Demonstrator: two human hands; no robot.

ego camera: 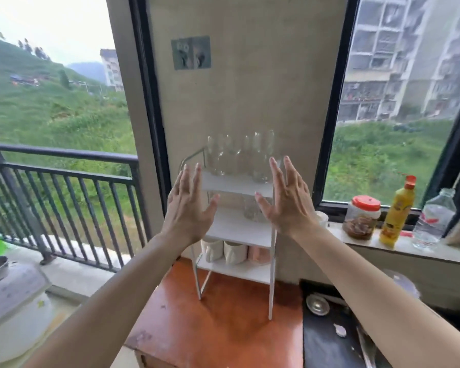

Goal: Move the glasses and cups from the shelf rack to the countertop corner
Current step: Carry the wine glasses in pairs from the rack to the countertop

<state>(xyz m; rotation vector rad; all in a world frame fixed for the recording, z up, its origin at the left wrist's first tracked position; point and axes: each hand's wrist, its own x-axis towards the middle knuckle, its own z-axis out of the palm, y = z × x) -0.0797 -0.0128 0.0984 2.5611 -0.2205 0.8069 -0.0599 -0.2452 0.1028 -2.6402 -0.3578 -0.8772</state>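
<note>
A white three-tier shelf rack [237,185] stands on a reddish-brown countertop [223,322] against the wall. Several clear glasses [238,155] stand on its top tier. One clear glass [251,209] sits on the middle tier, partly hidden by my right hand. White cups [234,251] and a pink cup [258,254] are on the bottom tier. My left hand [187,205] is raised at the rack's left side, fingers spread, holding nothing. My right hand [287,201] is raised at the rack's right side, also spread and holding nothing.
On the window sill to the right stand a red-lidded jar [361,217], a yellow bottle [397,212] and a clear plastic bottle [433,219]. A dark sink area with a metal ladle [318,304] lies right of the countertop. A white appliance [14,309] sits at left by the balcony railing [64,179].
</note>
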